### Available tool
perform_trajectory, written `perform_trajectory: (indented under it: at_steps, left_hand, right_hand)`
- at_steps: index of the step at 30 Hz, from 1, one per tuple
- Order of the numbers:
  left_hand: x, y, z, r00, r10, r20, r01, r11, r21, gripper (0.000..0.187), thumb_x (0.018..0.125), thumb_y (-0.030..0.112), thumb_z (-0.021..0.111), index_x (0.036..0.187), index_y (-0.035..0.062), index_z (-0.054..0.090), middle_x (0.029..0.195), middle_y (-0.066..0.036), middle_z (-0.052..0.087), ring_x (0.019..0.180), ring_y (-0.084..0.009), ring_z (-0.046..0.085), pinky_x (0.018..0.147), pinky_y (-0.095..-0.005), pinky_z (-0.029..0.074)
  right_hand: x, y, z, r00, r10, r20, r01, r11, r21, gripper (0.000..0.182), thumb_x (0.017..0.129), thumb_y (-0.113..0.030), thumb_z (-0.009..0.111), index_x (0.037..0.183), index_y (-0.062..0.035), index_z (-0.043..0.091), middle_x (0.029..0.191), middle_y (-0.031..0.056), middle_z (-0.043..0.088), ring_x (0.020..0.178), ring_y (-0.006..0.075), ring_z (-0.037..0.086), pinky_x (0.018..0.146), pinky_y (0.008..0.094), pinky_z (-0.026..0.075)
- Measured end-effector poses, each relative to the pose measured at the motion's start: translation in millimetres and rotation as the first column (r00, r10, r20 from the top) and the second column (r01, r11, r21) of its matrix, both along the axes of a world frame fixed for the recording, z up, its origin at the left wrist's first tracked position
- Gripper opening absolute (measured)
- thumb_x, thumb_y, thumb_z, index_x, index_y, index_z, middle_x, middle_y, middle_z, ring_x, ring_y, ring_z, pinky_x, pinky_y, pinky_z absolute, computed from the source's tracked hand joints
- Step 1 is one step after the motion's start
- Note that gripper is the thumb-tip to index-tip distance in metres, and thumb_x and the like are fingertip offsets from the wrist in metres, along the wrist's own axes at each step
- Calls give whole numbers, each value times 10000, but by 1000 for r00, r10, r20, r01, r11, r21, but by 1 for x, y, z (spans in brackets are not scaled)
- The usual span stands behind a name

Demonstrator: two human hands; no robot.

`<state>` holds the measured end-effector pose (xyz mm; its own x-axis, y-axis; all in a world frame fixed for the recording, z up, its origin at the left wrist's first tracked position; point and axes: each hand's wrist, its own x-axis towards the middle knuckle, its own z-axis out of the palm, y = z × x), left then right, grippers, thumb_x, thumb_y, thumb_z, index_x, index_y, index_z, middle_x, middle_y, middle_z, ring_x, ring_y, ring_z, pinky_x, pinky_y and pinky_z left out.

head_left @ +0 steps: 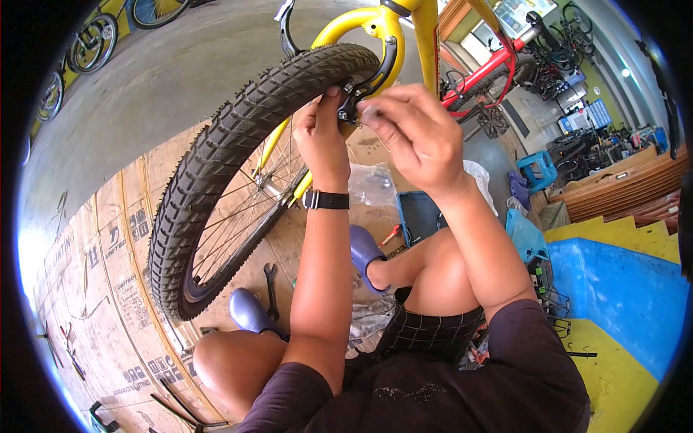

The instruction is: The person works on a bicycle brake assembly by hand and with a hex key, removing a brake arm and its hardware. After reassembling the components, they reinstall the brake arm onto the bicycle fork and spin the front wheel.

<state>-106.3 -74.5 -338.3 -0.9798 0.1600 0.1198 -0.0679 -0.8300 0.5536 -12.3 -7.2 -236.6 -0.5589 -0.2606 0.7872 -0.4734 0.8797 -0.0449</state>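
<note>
A yellow bicycle's front wheel, with a knobby black tire (216, 144), stands in front of me below the yellow fork (390, 36). My left hand (323, 141), with a black band on its wrist, grips the black rim brake arm (349, 99) beside the tire, thumb up against it. Some of its fingers are hidden behind the brake. Just right of the brake, my right hand (424, 141) is closed in a pinch close to the brake's bolt. Whatever small thing lies between thumb and forefinger is too small to name.
Flattened cardboard (123, 281) covers the floor. A wrench (271, 289) lies between my feet, near a blue tray (420, 216) and clear plastic bag (368, 184). A red bicycle (484, 76) and a blue stool (538, 169) stand to the right.
</note>
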Motion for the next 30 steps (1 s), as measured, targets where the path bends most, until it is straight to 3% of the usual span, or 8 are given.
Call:
perform_trajectory:
  at_steps: [3, 6, 9, 12, 15, 18, 24, 30]
  left_hand:
    - [-3, -7, 3, 995, 6, -97, -27, 976, -214, 243, 985, 167, 627, 1054, -53, 702, 943, -68, 721, 847, -110, 645, 783, -252, 502]
    - [-5, -3, 13, 971, 118, -206, -142, 984, -106, 221, 975, 136, 611, 1031, -60, 695, 917, -63, 715, 834, -113, 639, 770, -276, 508]
    - [-9, -3, 16, 946, 168, -278, -234, 946, -225, 169, 947, 78, 591, 1033, -25, 695, 945, -144, 724, 817, -175, 672, 751, -311, 512]
    - [-9, -7, 19, 825, 213, -523, -486, 740, -465, 119, 900, 28, 578, 974, -11, 663, 913, -217, 691, 771, -303, 679, 689, -365, 514]
    - [-9, -10, 13, 538, 127, -833, -816, 327, -477, 61, 874, 13, 555, 887, -11, 610, 835, -235, 643, 749, -396, 644, 640, -416, 504]
    - [-12, -6, 15, 441, 196, -876, -873, 319, -368, 46, 866, 21, 550, 837, -14, 556, 752, -196, 606, 705, -400, 626, 610, -442, 495]
    - [-7, -5, 21, 722, 223, -655, -647, 551, -527, 200, 927, 106, 505, 868, -58, 606, 805, -273, 637, 745, -441, 635, 657, -459, 486]
    - [0, -6, 32, 839, 241, -487, -511, 655, -556, 317, 955, 192, 485, 893, -84, 627, 847, -300, 649, 784, -454, 641, 704, -474, 479]
  right_hand:
    - [0, -1, 1, 999, -32, 24, 35, 992, -122, 148, 851, -77, 765, 944, 13, 693, 911, 119, 648, 772, 214, 666, 654, 304, 540]
    - [-1, 3, -3, 996, -31, 89, 50, 976, -211, 215, 868, -164, 777, 893, 25, 678, 854, 128, 648, 729, 216, 666, 633, 307, 533]
    - [-2, 2, -7, 991, -38, 129, 69, 966, -247, 259, 889, -211, 766, 875, 29, 670, 786, 127, 639, 669, 223, 655, 610, 313, 529]
    - [-1, 1, -7, 990, -62, 124, 89, 970, -226, 271, 901, -224, 757, 862, 28, 666, 746, 122, 630, 615, 227, 635, 581, 319, 516]
    - [0, 0, -5, 986, -95, 138, 122, 971, -205, 270, 904, -222, 755, 848, 25, 662, 732, 122, 625, 593, 227, 621, 554, 327, 493]
    - [-1, 2, -7, 986, -97, 133, 124, 970, -210, 278, 919, -228, 738, 830, 21, 653, 709, 128, 612, 580, 233, 603, 537, 342, 465]
    - [-7, 7, -8, 982, -91, 164, 142, 933, -331, 350, 977, -269, 663, 775, 13, 612, 633, 134, 561, 551, 253, 569, 533, 364, 429]
    - [-13, 16, -15, 974, -52, 221, 158, 857, -491, 432, 1019, -349, 596, 759, -3, 602, 559, 84, 527, 505, 180, 564, 510, 322, 427]
